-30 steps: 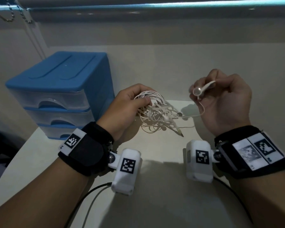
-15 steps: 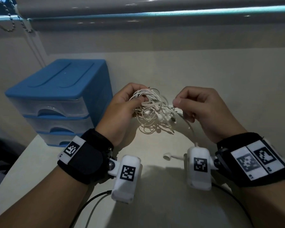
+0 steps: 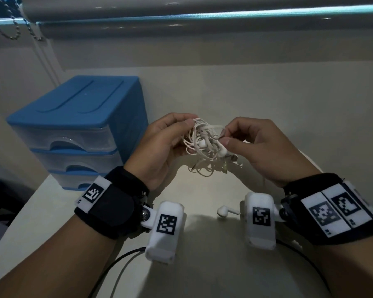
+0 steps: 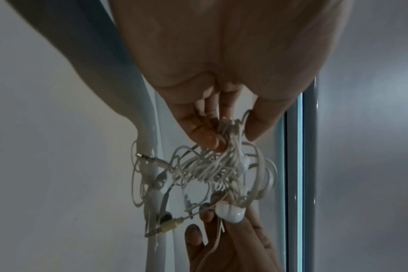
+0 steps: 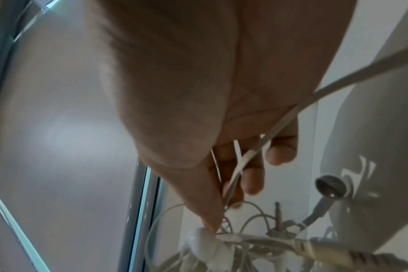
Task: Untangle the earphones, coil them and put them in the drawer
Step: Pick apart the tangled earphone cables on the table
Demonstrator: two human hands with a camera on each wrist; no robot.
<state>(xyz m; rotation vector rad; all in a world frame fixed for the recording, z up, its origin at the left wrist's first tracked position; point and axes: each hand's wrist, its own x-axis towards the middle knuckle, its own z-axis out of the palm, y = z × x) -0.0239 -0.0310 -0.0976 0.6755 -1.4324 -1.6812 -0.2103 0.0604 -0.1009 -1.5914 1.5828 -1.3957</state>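
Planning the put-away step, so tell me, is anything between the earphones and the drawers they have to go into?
Nothing lies on the table between them, but all three drawers are closed, so one must be opened. The earphones are a tangle held in the left hand, the right hand pinching into it. One earbud lies loose on the table.

Dim pale wall (image 3: 267,54), lowered blind (image 3: 202,9)

A pale bench (image 3: 289,108) carries a blue drawer unit (image 3: 73,130) with three clear drawers at about ten o'clock. A loose white earbud (image 3: 223,211) lies on the surface near six o'clock, with black cables (image 3: 116,263) at seven o'clock.
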